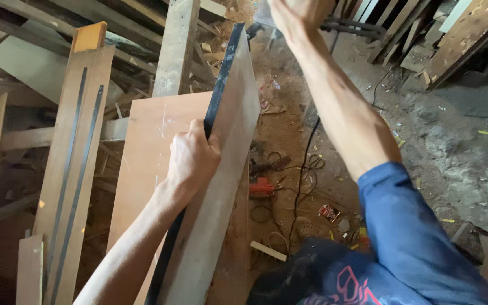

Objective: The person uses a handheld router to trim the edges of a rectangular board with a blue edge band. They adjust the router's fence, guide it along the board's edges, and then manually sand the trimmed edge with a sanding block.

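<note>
My left hand (193, 158) gripped the board's (221, 186) black edge, fingers closed; my right hand (297, 14) steadied its far end, grip unclear. Lifting next needed both ends balanced.

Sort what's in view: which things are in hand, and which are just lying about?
In hand:
- dark-edged board, gripped by the left hand
- right hand raised at the top edge

Lying about:
- red power tool
- black cable
- slotted plank
- small wood offcut
</note>
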